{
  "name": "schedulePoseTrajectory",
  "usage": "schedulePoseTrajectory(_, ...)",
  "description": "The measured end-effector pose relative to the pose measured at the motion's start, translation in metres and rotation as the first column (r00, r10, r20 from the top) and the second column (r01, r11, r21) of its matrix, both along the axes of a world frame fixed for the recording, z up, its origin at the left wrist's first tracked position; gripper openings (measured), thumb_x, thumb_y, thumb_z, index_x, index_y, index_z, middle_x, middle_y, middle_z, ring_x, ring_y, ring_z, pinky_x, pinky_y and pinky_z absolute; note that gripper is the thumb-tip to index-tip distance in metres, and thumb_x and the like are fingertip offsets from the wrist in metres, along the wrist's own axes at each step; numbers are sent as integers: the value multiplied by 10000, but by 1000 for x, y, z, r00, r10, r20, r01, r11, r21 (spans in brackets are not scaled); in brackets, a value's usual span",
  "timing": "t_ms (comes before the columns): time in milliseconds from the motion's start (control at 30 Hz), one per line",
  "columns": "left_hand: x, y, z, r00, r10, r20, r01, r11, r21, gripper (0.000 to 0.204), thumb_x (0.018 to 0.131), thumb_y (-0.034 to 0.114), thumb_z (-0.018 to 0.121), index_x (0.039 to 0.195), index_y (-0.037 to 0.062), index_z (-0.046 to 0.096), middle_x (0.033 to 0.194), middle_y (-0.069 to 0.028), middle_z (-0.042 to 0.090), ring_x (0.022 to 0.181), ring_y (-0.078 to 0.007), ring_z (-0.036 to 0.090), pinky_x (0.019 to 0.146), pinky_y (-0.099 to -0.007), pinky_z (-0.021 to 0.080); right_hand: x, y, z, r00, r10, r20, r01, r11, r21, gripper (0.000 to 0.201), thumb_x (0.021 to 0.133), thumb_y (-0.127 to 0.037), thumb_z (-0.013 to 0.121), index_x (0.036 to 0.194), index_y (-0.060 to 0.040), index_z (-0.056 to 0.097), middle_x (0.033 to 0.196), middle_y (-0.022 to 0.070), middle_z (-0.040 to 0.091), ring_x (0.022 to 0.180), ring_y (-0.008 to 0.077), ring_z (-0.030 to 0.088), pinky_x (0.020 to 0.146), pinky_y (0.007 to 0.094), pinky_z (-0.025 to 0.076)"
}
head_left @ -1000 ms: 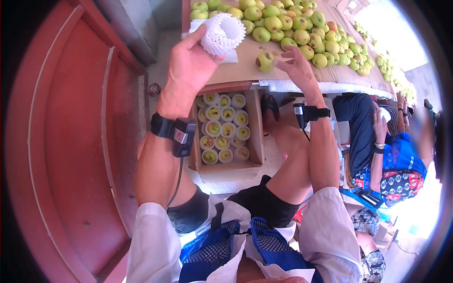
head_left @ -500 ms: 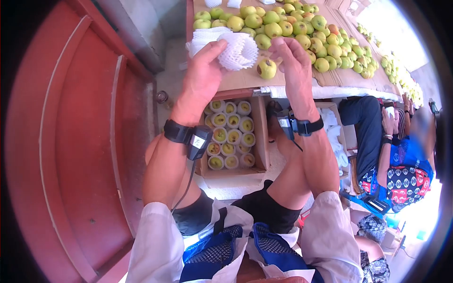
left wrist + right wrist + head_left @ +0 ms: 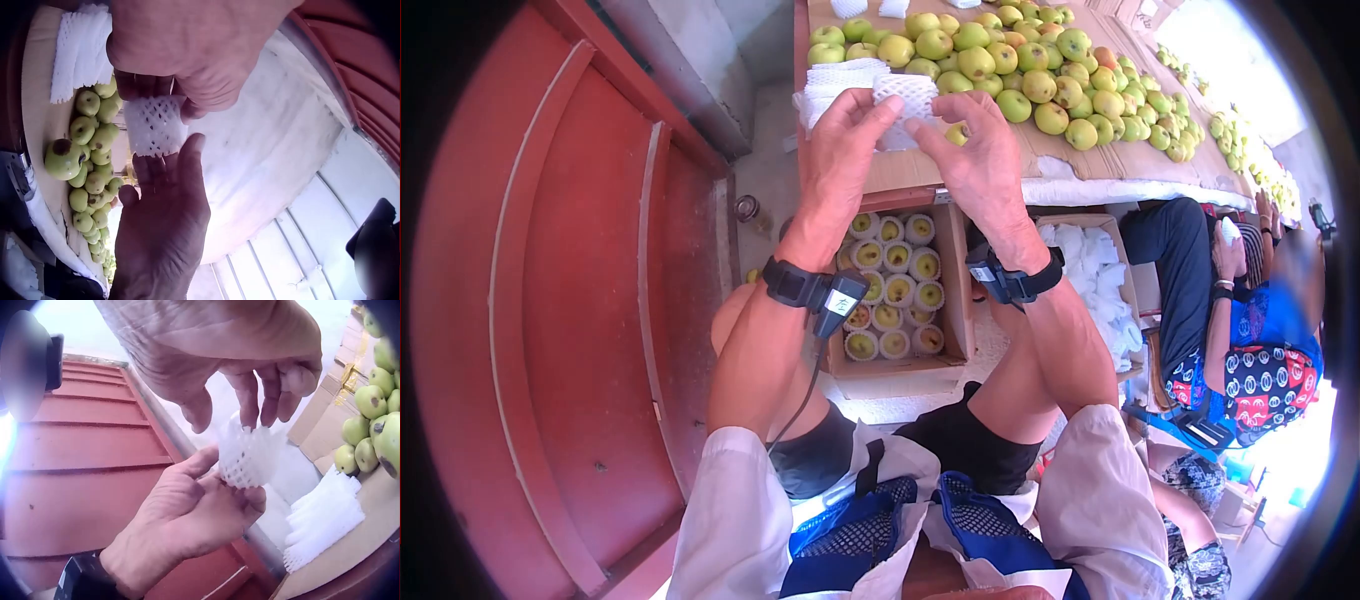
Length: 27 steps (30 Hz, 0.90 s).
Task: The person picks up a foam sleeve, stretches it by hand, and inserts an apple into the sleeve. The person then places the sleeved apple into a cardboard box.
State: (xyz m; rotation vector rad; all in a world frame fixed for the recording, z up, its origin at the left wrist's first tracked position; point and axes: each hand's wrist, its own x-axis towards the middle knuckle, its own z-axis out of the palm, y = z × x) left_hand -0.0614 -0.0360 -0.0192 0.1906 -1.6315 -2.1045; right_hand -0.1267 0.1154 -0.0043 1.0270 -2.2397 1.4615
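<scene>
My left hand (image 3: 840, 150) pinches a white foam net sleeve (image 3: 908, 92) between thumb and fingers above the table's near edge. Opposite it is my right hand (image 3: 980, 165), its fingertips at the sleeve's open rim in the right wrist view. There the right thumb (image 3: 199, 415) stands apart from the sleeve. A green apple (image 3: 957, 133) with a brown patch lies on the table, partly hidden behind the right hand. Beside the left hand lies a stack of flat foam sleeves (image 3: 835, 78), also seen in the left wrist view.
Many green apples (image 3: 1040, 85) spread over the cardboard-covered table. Below its edge sits a carton (image 3: 960, 290) of apples in foam sleeves. Another box (image 3: 1090, 290) to the right holds white foam pieces. A red door (image 3: 600, 300) stands left; another person (image 3: 1240, 330) sits right.
The right hand has moved left from beside the lone apple to the sleeve's rim. The left hand, still holding the sleeve, first shifted right and has turned the sleeve.
</scene>
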Motion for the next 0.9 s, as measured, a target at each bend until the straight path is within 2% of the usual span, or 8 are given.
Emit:
schedulePoseTrajectory(100,2,1,5,999,20,-30,-20,1000,-1,219,998,270,664,1076,65,675,1010,0,689,919,-93,611,775,-267,450,-9,3,1,949,145,279,-90,975,-203,285,894,-269,746,997,-11,678,952,15,629,904,159,603,777,294,484)
schedulePoseTrajectory(233,4,-11,5,985,159,-68,-160,987,-2,316,1036,355,598,1125,61,672,1056,-20,684,954,-125,616,784,-291,447,-25,21,12,655,459,600,-143,855,-498,138,899,-180,700,965,-63,671,939,-45,596,837,98,524,698,242,397)
schedulePoseTrajectory(267,2,-14,2,995,97,-18,-96,994,43,338,1042,367,583,1176,64,651,1103,-27,674,1003,-134,615,810,-304,459,-26,23,13,501,609,615,-169,765,-621,117,926,-159,652,1017,-87,651,984,-44,608,824,79,491,681,233,343)
schedulePoseTrajectory(400,3,-5,3,990,-143,-6,140,953,270,439,1061,393,542,1371,83,538,1284,-49,620,1185,-171,591,945,-361,486,-21,21,14,250,759,601,-263,651,-712,174,985,-181,557,1121,-79,597,1070,-43,605,900,79,506,694,243,360)
schedulePoseTrajectory(467,7,4,10,978,-201,-48,206,919,335,480,1063,374,541,1454,108,457,1358,-45,589,1256,-190,570,1061,-403,472,-27,22,5,230,750,620,-277,661,-697,173,990,-179,550,1120,-76,599,1061,-36,607,905,80,515,690,243,362)
schedulePoseTrajectory(767,12,-5,7,943,-306,-132,333,870,363,457,1006,228,641,1409,61,506,1331,-56,610,1225,-181,588,1045,-385,476,-26,24,4,251,700,669,-270,714,-646,182,1009,-141,512,1135,-39,596,1045,-11,617,843,67,539,624,225,361)
schedulePoseTrajectory(867,11,0,8,956,-252,-151,291,884,367,277,1025,240,605,1206,31,626,1195,-33,648,1099,-155,629,888,-337,529,-22,20,3,260,686,680,-229,727,-647,197,1011,-135,506,1154,-32,594,1049,-9,620,838,69,542,622,224,363)
schedulePoseTrajectory(900,9,-1,5,952,-252,-172,300,874,381,321,1019,227,613,1273,34,585,1237,-44,637,1141,-171,615,937,-355,512,-21,20,3,259,678,688,-210,735,-645,203,1011,-134,505,1161,-30,593,1050,-8,621,838,70,543,623,225,364)
